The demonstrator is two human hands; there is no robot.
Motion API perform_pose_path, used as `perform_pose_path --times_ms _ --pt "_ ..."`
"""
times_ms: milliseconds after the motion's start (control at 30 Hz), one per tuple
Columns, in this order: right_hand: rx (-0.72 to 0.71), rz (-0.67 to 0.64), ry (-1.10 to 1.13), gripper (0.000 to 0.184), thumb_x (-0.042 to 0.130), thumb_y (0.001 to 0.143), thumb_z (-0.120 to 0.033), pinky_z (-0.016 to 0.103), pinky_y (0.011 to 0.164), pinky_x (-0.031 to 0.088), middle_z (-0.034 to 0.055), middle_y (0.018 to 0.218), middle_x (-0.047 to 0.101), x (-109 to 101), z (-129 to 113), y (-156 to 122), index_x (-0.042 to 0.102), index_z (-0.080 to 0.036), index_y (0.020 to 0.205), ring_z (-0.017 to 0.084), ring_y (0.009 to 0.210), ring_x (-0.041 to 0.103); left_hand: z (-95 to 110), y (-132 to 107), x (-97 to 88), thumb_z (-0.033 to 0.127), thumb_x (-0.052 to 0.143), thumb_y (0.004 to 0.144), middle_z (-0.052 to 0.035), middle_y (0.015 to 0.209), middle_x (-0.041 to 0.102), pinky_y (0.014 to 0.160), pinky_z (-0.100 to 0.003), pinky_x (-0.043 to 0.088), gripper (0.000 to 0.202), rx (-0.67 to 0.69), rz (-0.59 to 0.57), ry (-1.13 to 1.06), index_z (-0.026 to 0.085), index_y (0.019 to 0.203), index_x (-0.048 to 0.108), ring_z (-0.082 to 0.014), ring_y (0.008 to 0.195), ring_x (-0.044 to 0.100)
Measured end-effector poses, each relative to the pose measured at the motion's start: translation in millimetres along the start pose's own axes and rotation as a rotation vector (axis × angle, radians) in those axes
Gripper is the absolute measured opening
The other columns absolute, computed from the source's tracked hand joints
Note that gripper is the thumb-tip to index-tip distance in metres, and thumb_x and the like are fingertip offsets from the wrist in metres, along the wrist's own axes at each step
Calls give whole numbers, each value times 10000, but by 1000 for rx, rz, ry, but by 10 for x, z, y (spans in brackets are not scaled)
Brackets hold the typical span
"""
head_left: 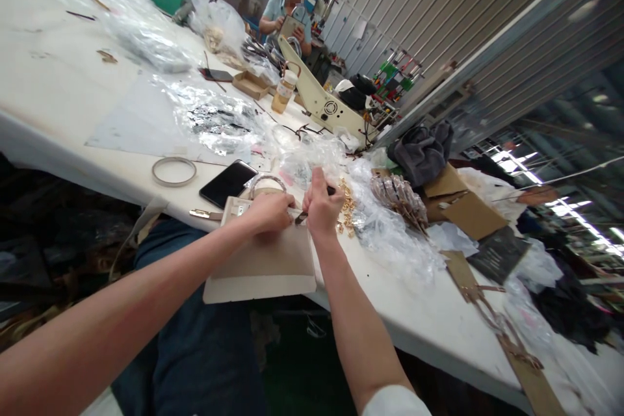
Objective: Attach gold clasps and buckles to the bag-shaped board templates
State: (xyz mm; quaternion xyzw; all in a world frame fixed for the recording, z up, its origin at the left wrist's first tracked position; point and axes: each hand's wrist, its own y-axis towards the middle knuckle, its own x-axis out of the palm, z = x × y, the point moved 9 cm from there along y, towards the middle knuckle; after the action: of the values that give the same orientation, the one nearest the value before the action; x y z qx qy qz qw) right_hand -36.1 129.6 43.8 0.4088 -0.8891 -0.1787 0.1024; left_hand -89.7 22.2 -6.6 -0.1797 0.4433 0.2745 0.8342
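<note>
A beige bag panel (266, 266) lies over the near edge of the white table (58, 91). My left hand (269, 211) is closed on the panel's top edge, fingers curled down. My right hand (319, 205) is a fist around a dark-handled tool, its tip pointing at the spot my left hand pinches. A pile of small gold metal fittings (347, 208) lies just right of my right hand. A black phone (227, 182) and a strap loop (174, 171) lie to the left of my hands.
Clear plastic bags (214, 120) and cardboard pieces (463, 211) cover the table. A bundle of bagged hardware (400, 198), a grey cloth (422, 149), a bottle (284, 91) and a beige machine (322, 101) stand farther back. Another person (287, 10) works at the far end.
</note>
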Motion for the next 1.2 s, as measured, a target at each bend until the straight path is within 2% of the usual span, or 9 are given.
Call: perform_pose_path --times_ms 67,133,233,367,633,833,1000,1100,1200 --pt "-61 -10 19 740 811 1011 -773 257 383 293 -56 525 374 -27 -85 -109 445 -249 637 113 412 354 13 -28 -19 323 667 958 -118 1378 786 1073 -379 543 417 8 -11 14 253 1358 761 -359 1306 721" --pt "-58 -37 50 766 820 990 -796 258 385 290 -58 515 363 -41 -139 -138 432 -249 618 113 408 339 27 -55 -42 319 665 957 -138 1374 785 1072 -394 545 418 12 -6 21 238 1357 759 -365 1299 725" --pt "-33 -32 116 823 853 941 -816 250 361 249 -72 497 311 -94 -237 -73 372 -252 583 101 390 288 39 -73 -64 334 688 948 -140 1327 802 1056 -389 550 397 17 16 24 241 1326 766 -358 1280 736" --pt "-116 11 194 802 900 954 -738 240 365 230 -81 508 291 -158 -403 -20 394 -242 579 94 388 280 28 -61 -51 332 684 950 -139 1301 809 1040 -389 552 376 16 29 25 237 1305 766 -356 1258 746" --pt "-87 -57 92 786 849 1008 -757 256 385 265 -78 514 321 -83 -173 -112 401 -245 616 105 396 315 40 -44 -20 330 653 973 -147 1290 812 1021 -409 539 379 49 45 51 224 1322 756 -374 1244 745" --pt "-182 -71 -27 774 787 1078 -734 268 411 303 -59 535 358 -75 -190 -124 404 -244 616 118 426 375 41 0 11 324 652 986 -155 1268 818 1001 -427 538 380 61 58 73 213 1336 749 -386 1223 756" --pt "-160 -66 29 762 764 1113 -707 269 387 270 -73 538 317 -84 -146 -108 382 -249 638 112 400 344 26 42 59 328 663 993 -151 1215 825 985 -430 544 355 76 71 75 211 1319 745 -389 1179 764" --pt "-160 -49 2 762 763 1107 -712 268 391 285 -72 543 314 -129 -112 -127 380 -250 638 115 409 355 23 64 73 312 676 989 -149 1196 826 972 -431 543 343 81 71 77 211 1310 743 -389 1151 767" --pt "-130 -20 69 773 781 1073 -738 266 399 306 -73 543 308 -166 -86 -132 379 -252 628 113 409 340 26 72 70 322 688 990 -157 1204 822 971 -441 540 350 84 69 87 206 1317 741 -400 1156 761"
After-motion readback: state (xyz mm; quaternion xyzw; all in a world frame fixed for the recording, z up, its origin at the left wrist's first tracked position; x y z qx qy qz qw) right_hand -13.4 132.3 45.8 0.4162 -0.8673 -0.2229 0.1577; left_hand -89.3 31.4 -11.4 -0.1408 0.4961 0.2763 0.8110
